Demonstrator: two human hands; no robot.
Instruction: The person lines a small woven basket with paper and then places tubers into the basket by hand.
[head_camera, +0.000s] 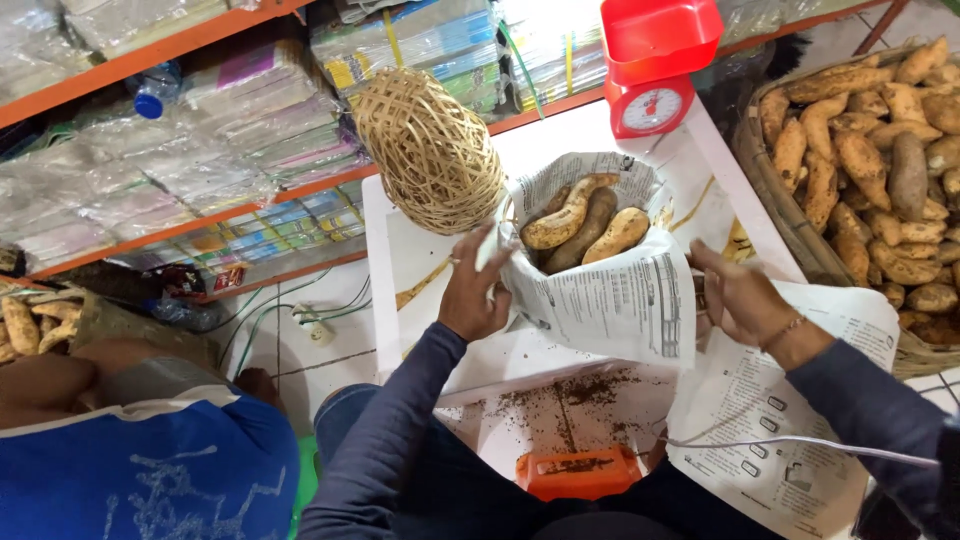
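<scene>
The left hand (472, 290), forearm angled upward, has its grip closed on the left edge of the newspaper wrap (610, 300). The wrap sits mid-surface (420, 260), open at the top, holding sweet potatoes (585, 222). The right hand (738, 298) holds the wrap's right side, fingers curled behind the paper.

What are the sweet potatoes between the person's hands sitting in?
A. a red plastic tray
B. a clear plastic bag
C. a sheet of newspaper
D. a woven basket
C: the sweet potatoes lie in a newspaper sheet held by the left hand and right hand.
</scene>
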